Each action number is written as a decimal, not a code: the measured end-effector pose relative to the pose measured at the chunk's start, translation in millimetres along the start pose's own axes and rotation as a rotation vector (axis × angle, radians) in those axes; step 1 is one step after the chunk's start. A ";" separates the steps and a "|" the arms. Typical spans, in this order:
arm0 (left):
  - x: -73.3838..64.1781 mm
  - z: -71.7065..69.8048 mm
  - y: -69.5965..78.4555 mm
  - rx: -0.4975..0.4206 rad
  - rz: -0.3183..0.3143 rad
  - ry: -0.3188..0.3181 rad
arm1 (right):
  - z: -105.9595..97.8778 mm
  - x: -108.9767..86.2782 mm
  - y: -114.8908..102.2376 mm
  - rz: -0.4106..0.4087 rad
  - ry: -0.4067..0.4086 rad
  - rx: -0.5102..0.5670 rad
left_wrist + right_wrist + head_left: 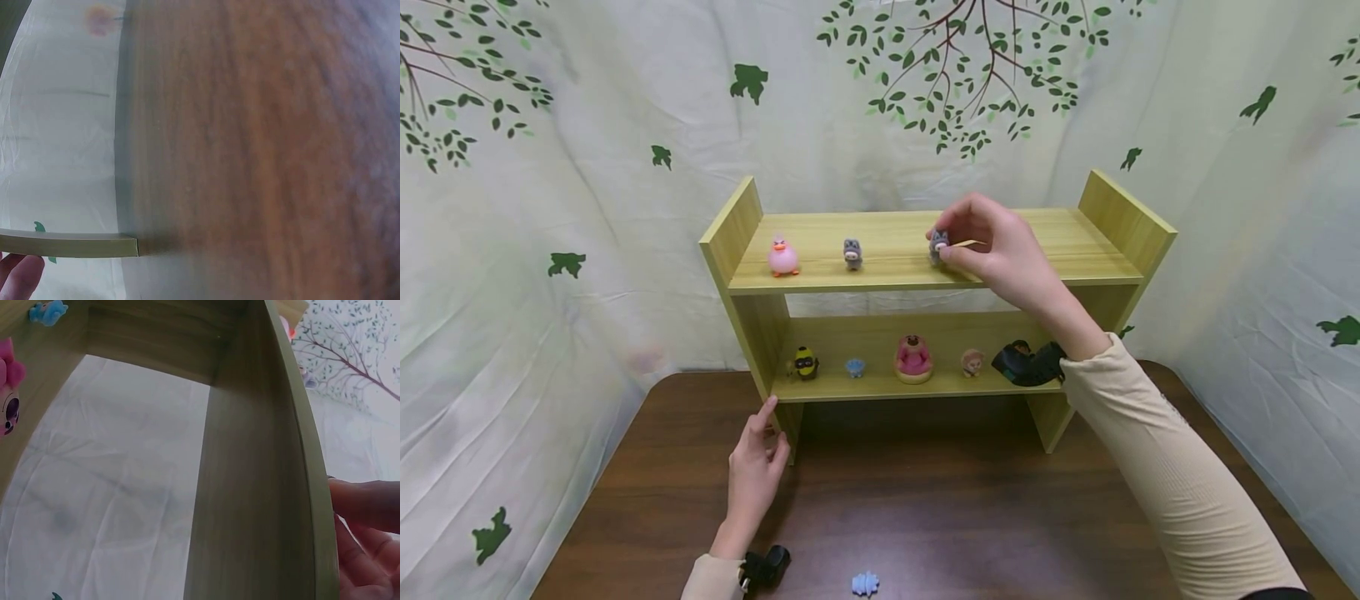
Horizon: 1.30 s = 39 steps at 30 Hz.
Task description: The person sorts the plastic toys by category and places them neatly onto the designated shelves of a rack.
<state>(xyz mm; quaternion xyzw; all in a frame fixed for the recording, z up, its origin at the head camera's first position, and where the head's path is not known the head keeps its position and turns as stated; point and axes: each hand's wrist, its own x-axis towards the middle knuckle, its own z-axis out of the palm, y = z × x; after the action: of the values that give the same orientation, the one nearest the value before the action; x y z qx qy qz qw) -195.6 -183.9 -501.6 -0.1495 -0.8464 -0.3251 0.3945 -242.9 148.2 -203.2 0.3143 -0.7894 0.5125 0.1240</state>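
On the upper board of the wooden shelf (880, 288), my right hand (992, 246) pinches a small grey figurine with pointed ears (937, 245) between thumb and fingers. Its base is close to or on the board; contact is hard to tell. A similar grey figurine (852, 254) stands to its left, and a pink duck figurine (783, 257) is farther left. My left hand (756, 467) touches the shelf's left front edge near the lower board with an extended finger. In the right wrist view, the board's edge hides what the right fingers (365, 506) hold.
Along the lower board stand a yellow-and-black figurine (806, 363), a small blue piece (854, 367), a pink bear figurine (913, 360) and a small pinkish figurine (972, 362). A light-blue piece (865, 583) lies on the brown table (925, 500) near the front. White curtains surround it.
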 end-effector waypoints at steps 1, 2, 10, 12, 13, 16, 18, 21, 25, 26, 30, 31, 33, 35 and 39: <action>0.1 0.1 0.0 0.001 0.001 0.001 | 0.2 0.1 0.0 0.004 -0.003 -0.001; 0.2 0.1 -0.1 0.001 0.001 0.001 | 0.4 0.5 0.3 0.007 -0.005 -0.004; 0.4 0.5 -0.8 0.002 0.003 0.003 | 1.2 0.6 -0.8 0.023 -0.019 -0.011; 0.8 0.6 -0.9 0.001 0.008 0.006 | 1.4 0.6 -1.0 0.021 -0.017 -0.013; 1.0 0.7 -1.0 0.001 0.010 0.008 | 1.4 0.5 -1.0 0.019 -0.016 -0.015; 1.4 0.6 -1.1 0.003 0.011 0.011 | 1.8 0.5 -0.6 0.017 -0.013 -0.018; 1.6 0.3 -1.0 0.006 0.007 0.010 | 2.2 0.6 -0.6 0.017 -0.011 -0.021; 1.5 -0.1 -0.9 0.013 -0.001 0.007 | 2.9 0.8 -0.7 0.018 -0.009 -0.025; 1.4 -0.2 -1.0 0.014 0.000 0.005 | 2.9 0.8 -0.4 0.022 -0.011 -0.028; 1.4 -0.2 -1.0 0.013 0.004 0.005 | 2.8 0.7 -0.4 0.024 -0.011 -0.027; 1.1 0.1 -1.0 0.015 0.002 0.001 | 2.1 -0.2 -0.2 0.023 -0.007 -0.022; 1.0 0.0 -0.8 0.015 -0.003 0.000 | 1.9 -0.4 0.1 0.020 -0.005 -0.021; 0.6 0.0 -0.5 0.017 -0.010 -0.003 | 1.3 -1.0 0.8 0.013 0.000 -0.017; 0.3 -0.4 0.1 0.014 -0.018 -0.007 | 0.5 -1.4 1.9 0.002 0.007 -0.011; 0.3 -1.4 1.7 0.009 -0.009 -0.005 | -1.3 -3.2 3.3 -0.012 0.030 0.017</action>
<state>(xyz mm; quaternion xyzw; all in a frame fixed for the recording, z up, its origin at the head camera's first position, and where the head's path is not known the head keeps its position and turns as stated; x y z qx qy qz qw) -194.2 -183.5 -500.0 -0.1446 -0.8495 -0.3227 0.3916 -242.6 151.5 -206.7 0.3122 -0.7811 0.5233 0.1361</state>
